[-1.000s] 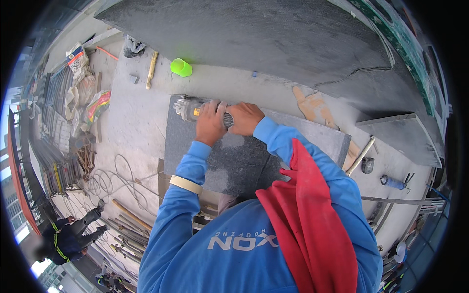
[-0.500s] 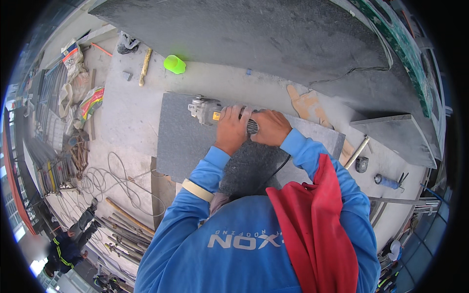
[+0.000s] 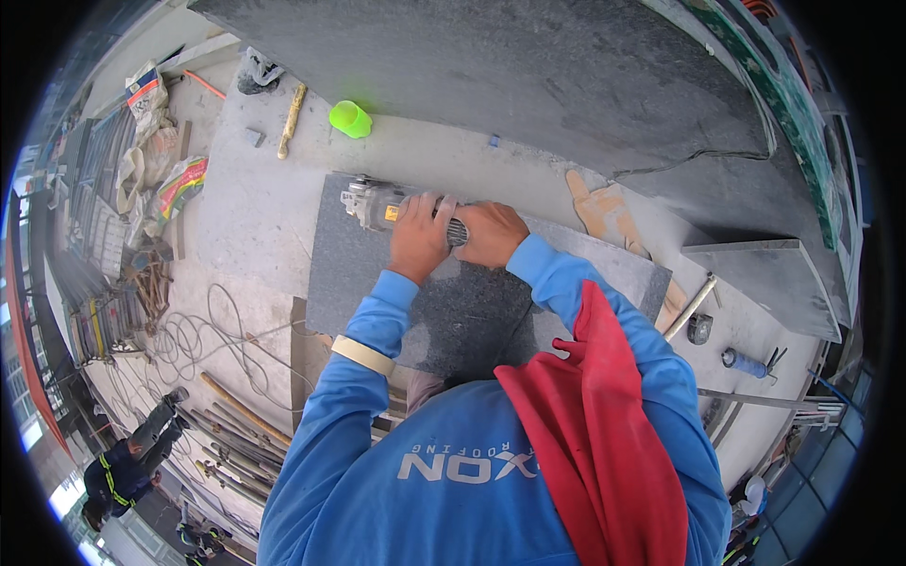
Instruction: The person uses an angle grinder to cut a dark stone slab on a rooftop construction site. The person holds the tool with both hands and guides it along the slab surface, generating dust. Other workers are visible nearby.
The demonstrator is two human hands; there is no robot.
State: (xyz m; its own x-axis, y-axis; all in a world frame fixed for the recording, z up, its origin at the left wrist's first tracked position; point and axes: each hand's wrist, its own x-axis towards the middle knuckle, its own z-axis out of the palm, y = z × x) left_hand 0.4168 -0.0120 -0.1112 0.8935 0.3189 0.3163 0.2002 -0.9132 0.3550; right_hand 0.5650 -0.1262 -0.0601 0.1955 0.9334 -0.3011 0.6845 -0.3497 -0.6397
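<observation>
My left hand (image 3: 418, 236) is closed over the body of a grey angle grinder (image 3: 375, 205) with a yellow label. Just to its right, my right hand (image 3: 492, 234) wraps round the tool's rear end. The grinder's head lies over the far left corner of a dark grey stone slab (image 3: 344, 302); I cannot tell whether the disc touches the stone. A dark cable runs from the tool back across the slab toward my body. The slab's right part looks paler and dusty.
A tall dark slab (image 3: 491, 75) stands along the far side. Beyond the work stone are a bright green cup (image 3: 350, 120) and cardboard pieces (image 3: 609, 215). A tape measure (image 3: 699, 328) and a caulking gun (image 3: 750, 362) lie right; coiled cable (image 3: 203, 340) lies left. A person (image 3: 118, 476) is lower left.
Both hands and the grinder have moved left along the slab's far edge, bringing the tool's head closer to the far left corner. The view has shifted slightly too.
</observation>
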